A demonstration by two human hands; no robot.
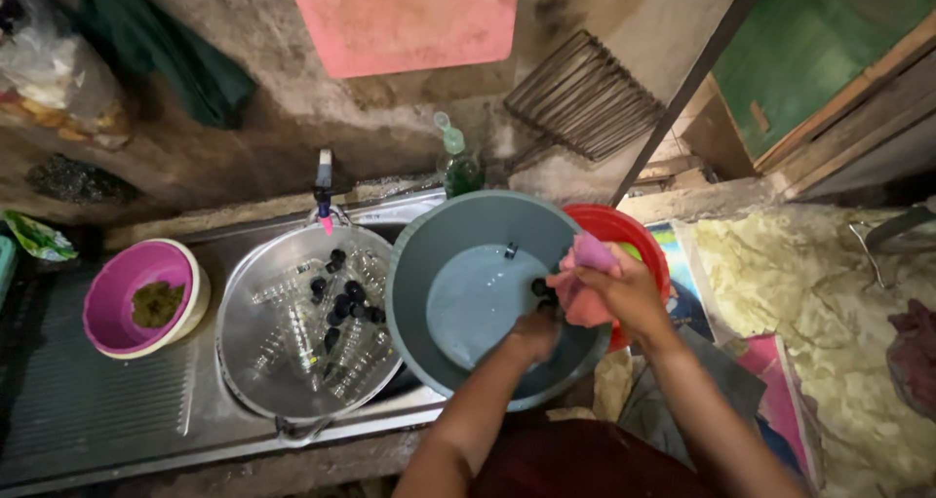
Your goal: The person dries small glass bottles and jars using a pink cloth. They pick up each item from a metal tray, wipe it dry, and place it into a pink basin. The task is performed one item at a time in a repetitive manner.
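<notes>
My right hand (629, 291) grips a pink cloth (585, 282) over the right rim of a large grey basin (439, 245) that holds some water. My left hand (536, 330) reaches down inside the basin near its right wall, fingers curled around a small dark object that I cannot make out. A few small dark caps lie in the water beside it. To the left, a round metal bowl (244, 362) in the sink holds several clear small bottles (292, 337) and dark caps (341, 298).
A pink bowl (107, 303) with green-brown residue sits on the steel drainboard (88, 410) at left. A red basin (634, 240) stands behind the grey one. A tap (323, 181) and a green bottle (458, 162) stand at the wall. Cloths and sheets lie at right.
</notes>
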